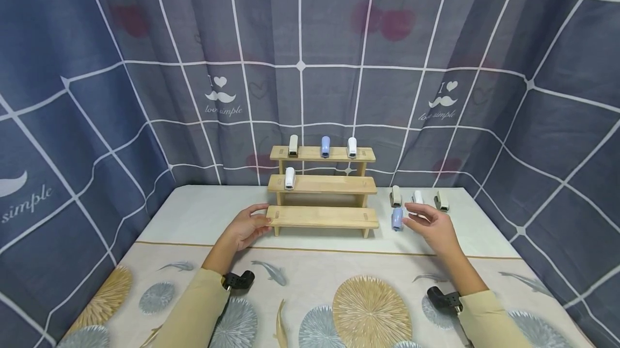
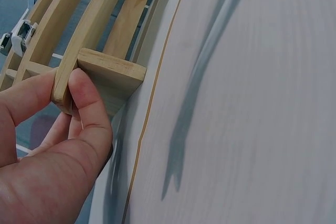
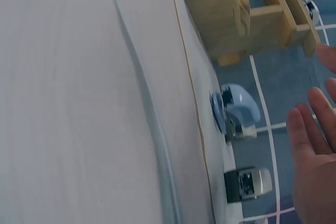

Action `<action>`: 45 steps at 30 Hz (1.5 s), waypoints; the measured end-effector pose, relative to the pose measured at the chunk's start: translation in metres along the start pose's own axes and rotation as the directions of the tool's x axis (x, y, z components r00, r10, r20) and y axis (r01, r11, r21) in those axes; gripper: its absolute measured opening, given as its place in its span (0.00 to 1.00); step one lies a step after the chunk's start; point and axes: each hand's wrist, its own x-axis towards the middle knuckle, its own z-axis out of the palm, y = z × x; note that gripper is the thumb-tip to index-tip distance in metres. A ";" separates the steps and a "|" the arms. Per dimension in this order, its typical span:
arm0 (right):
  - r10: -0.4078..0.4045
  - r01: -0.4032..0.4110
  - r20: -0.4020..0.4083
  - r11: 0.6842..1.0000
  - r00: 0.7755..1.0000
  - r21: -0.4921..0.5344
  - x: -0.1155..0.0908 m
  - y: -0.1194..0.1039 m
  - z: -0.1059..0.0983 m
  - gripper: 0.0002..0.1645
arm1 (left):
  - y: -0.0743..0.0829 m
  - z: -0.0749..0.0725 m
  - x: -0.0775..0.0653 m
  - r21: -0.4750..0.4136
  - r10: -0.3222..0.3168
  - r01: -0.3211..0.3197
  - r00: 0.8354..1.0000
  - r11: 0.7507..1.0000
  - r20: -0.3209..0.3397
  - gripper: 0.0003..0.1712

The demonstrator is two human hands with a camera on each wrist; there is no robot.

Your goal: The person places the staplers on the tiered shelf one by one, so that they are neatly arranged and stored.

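Note:
A three-tier wooden stand [image 1: 322,218] stands on the table. My left hand [image 1: 247,227] pinches the left end of its lowest step between thumb and fingers, as the left wrist view shows. On the top step are a beige stapler [image 1: 293,145], a blue stapler [image 1: 325,147] and a white stapler [image 1: 352,147]. Another white stapler [image 1: 289,178] is at the left of the middle step. My right hand [image 1: 434,225] is beside a second blue stapler [image 3: 241,106] on the table; its fingers are extended and apart from it in the right wrist view.
Behind the right hand, a beige stapler [image 1: 395,196], a white stapler [image 1: 417,197] and another beige stapler [image 1: 441,200] stand on the table. A patterned cloth [image 1: 271,299] covers the table's near part. Dark checked curtains [image 1: 329,95] surround the back and sides.

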 end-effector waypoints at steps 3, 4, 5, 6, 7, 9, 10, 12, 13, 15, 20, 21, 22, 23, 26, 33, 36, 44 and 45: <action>0.025 -0.025 -0.012 0.999 1.000 -0.043 0.001 0.003 -0.008 0.29 | 0.001 0.000 0.000 0.011 0.000 0.000 1.000 1.000 -0.007 0.39; 0.037 -0.038 -0.015 0.997 0.999 -0.064 0.001 0.003 -0.010 0.29 | 0.001 0.000 0.000 0.015 -0.003 0.003 1.000 1.000 -0.012 0.39; 0.050 -0.051 -0.019 0.995 0.999 -0.083 0.001 0.004 -0.013 0.30 | 0.001 0.000 -0.001 0.021 -0.006 0.006 1.000 1.000 -0.016 0.39; 0.063 -0.064 -0.020 0.993 0.998 -0.096 0.001 0.004 -0.015 0.31 | 0.001 0.000 -0.001 0.024 -0.009 0.009 1.000 1.000 -0.018 0.39; 0.076 -0.078 -0.023 0.991 0.997 -0.107 0.001 0.004 -0.017 0.31 | 0.001 0.001 -0.001 0.025 -0.012 0.012 1.000 1.000 -0.021 0.39; 0.093 -0.096 -0.027 0.987 0.995 -0.127 0.002 0.004 -0.021 0.33 | 0.001 0.001 0.000 0.027 -0.016 0.017 0.999 1.000 -0.029 0.38; 0.095 -0.098 -0.028 0.986 0.995 -0.136 0.002 0.005 -0.023 0.33 | 0.001 0.001 -0.001 0.027 -0.015 0.016 1.000 1.000 -0.025 0.38; 0.095 -0.099 -0.031 0.983 0.995 -0.152 0.003 0.006 -0.027 0.34 | 0.001 0.001 -0.001 0.023 -0.012 0.012 1.000 1.000 -0.018 0.38; 0.093 -0.097 -0.033 0.981 0.995 -0.167 0.004 0.008 -0.029 0.34 | 0.001 0.001 -0.001 0.019 -0.010 0.011 1.000 1.000 -0.016 0.38; 0.092 -0.098 -0.038 0.977 0.995 -0.191 0.005 0.010 -0.032 0.34 | 0.001 0.000 -0.001 0.012 -0.006 0.006 1.000 1.000 -0.009 0.39; 0.109 -0.112 -0.027 0.965 0.994 -0.237 0.009 0.019 -0.039 0.36 | 0.001 0.001 -0.002 0.002 -0.006 0.006 1.000 1.000 -0.004 0.38; 0.114 -0.115 -0.020 0.964 0.993 -0.240 0.010 0.021 -0.040 0.36 | 0.001 0.001 -0.002 0.003 -0.008 0.008 1.000 1.000 -0.006 0.38; 0.119 -0.118 -0.012 0.964 0.993 -0.239 0.011 0.022 -0.041 0.36 | 0.001 0.001 -0.002 0.004 -0.009 0.009 1.000 1.000 -0.010 0.38; 0.127 -0.125 -0.006 0.963 0.992 -0.240 0.011 0.023 -0.042 0.37 | 0.002 0.001 -0.002 0.008 -0.009 0.009 1.000 1.000 -0.010 0.38; 0.142 -0.133 0.025 0.965 0.990 -0.227 0.013 0.024 -0.046 0.38 | 0.001 0.001 -0.002 0.010 -0.010 0.010 1.000 1.000 -0.018 0.38; 0.216 -0.180 0.130 0.953 0.968 -0.243 0.019 0.028 -0.050 0.45 | 0.000 0.000 -0.001 -0.009 -0.002 0.002 1.000 1.000 -0.008 0.38; 0.230 -0.188 0.151 0.951 0.961 -0.245 0.021 0.032 -0.050 0.49 | 0.000 0.000 -0.001 -0.010 0.001 -0.001 1.000 1.000 -0.006 0.38; 0.246 -0.195 0.197 0.950 0.949 -0.244 0.025 0.041 -0.050 0.52 | 0.000 0.000 -0.002 -0.028 0.001 -0.001 1.000 1.000 -0.001 0.39; 0.253 -0.202 0.199 0.948 0.947 -0.244 0.026 0.041 -0.051 0.53 | 0.000 0.000 -0.002 -0.031 0.001 -0.001 1.000 1.000 0.000 0.39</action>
